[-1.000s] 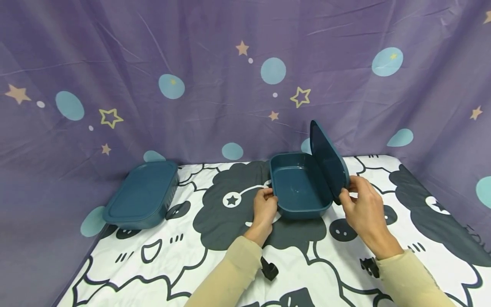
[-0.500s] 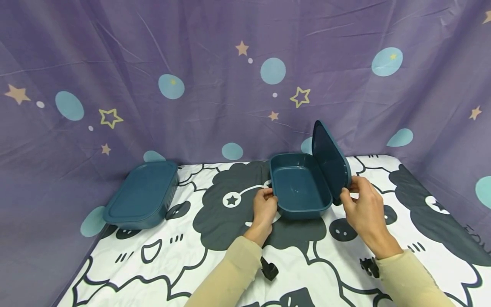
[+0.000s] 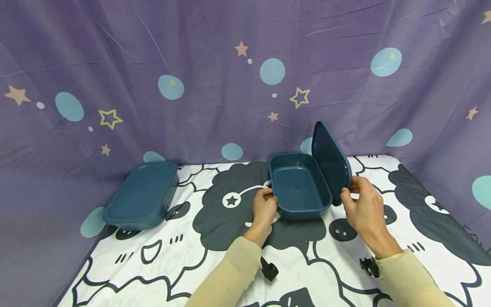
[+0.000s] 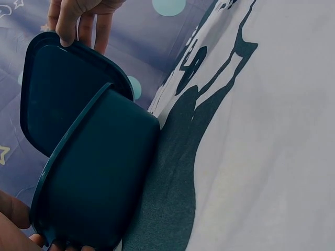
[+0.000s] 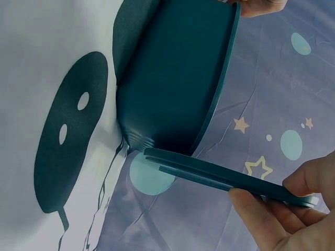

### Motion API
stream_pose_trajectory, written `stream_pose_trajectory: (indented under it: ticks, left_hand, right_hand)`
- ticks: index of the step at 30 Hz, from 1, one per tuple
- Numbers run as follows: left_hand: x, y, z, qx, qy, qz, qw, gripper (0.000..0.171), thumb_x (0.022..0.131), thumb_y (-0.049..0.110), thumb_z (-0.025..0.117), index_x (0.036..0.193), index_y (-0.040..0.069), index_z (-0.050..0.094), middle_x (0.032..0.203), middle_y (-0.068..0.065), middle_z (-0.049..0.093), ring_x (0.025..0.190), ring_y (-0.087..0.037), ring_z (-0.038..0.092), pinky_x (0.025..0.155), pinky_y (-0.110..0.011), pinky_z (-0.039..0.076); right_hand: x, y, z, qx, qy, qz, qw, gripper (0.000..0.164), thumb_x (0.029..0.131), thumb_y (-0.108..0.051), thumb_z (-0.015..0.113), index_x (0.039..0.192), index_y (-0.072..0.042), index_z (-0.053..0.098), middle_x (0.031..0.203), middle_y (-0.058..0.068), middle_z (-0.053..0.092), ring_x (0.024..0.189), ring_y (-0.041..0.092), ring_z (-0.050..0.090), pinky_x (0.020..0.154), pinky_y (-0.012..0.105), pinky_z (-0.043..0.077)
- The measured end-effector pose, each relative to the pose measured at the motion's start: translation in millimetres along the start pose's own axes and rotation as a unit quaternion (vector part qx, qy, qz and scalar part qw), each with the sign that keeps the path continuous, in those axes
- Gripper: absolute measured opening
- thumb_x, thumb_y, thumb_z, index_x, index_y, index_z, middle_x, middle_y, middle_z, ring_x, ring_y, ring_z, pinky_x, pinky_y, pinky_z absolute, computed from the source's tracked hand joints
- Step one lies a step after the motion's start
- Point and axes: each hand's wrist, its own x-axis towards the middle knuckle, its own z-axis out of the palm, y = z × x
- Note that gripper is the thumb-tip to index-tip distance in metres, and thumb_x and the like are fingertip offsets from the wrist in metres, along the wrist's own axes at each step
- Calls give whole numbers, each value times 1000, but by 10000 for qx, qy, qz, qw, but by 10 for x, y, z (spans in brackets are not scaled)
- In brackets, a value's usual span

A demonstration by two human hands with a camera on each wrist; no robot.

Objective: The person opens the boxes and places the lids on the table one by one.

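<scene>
An uncovered dark teal food container (image 3: 303, 214) rests on the patterned cloth, with nothing visible inside. My left hand (image 3: 264, 213) holds its near left side; in the left wrist view, fingertips (image 4: 86, 248) show at the wall's lower corner. The matching lid (image 3: 327, 160) stands steeply tilted at the container's right side, its inner face turned toward the opening. My right hand (image 3: 364, 209) pinches the lid's near edge. Seen from the right wrist, the thumb (image 5: 309, 177) and fingers lie on opposite faces of the lid (image 5: 209, 175), whose far end sits close to the container's wall (image 5: 167, 68).
A second teal container (image 3: 142, 194) with its lid on sits at the left edge of the cloth-covered table (image 3: 207, 281). Behind hangs a purple curtain (image 3: 215, 119) with stars and dots. Small black pieces (image 3: 269, 269) show beside the sleeves.
The lid has shifted slightly to the right, its upper end moving away from the container's opening. Both hands hold nearly the same places, and the container has not moved.
</scene>
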Motion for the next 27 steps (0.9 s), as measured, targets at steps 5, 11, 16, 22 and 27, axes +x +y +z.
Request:
stream_pose_trajectory:
  ticks: [5, 11, 16, 22, 27]
  left_hand:
    - [6, -5, 2, -7, 16, 3, 10000, 36, 81, -4, 50, 116, -7, 57, 93, -12, 60, 73, -17, 53, 61, -25, 43]
    - [16, -18, 1, 15, 18, 16, 10000, 35, 80, -4, 51, 115, -7, 58, 95, -15, 61, 75, -18, 54, 63, -25, 43]
    - [16, -23, -1, 41, 37, 8, 10000, 36, 80, -4, 51, 114, -7, 58, 95, -14, 61, 78, -19, 55, 64, -25, 44]
    - [22, -27, 4, 7, 53, 56, 10000, 36, 79, -4, 51, 114, -8, 58, 93, -13, 60, 77, -18, 54, 64, -25, 43]
    - [19, -24, 9, -5, 57, 38, 10000, 36, 79, -4, 51, 114, -8, 58, 92, -13, 60, 75, -17, 54, 63, -24, 43]
  right_hand:
    - [-6, 5, 8, 8, -50, 107, 9999, 26, 82, -1, 62, 106, 4, 59, 89, 15, 64, 82, 29, 66, 65, -2, 34]
    - [-9, 27, 15, -79, -85, 137, 9998, 26, 82, -3, 62, 107, 3, 59, 90, 13, 64, 81, 27, 66, 63, 17, 50]
    - [-7, 28, 15, -91, -91, 169, 9998, 26, 82, -3, 62, 107, 3, 59, 90, 13, 64, 81, 28, 66, 63, 9, 46]
    - [-6, 21, 14, -141, -122, 179, 9997, 26, 82, -3, 62, 107, 3, 59, 90, 13, 63, 81, 28, 66, 64, 31, 54]
    - [-9, 20, 12, -111, -123, 159, 9997, 25, 82, -1, 62, 105, 4, 59, 88, 14, 63, 81, 29, 65, 65, 2, 39]
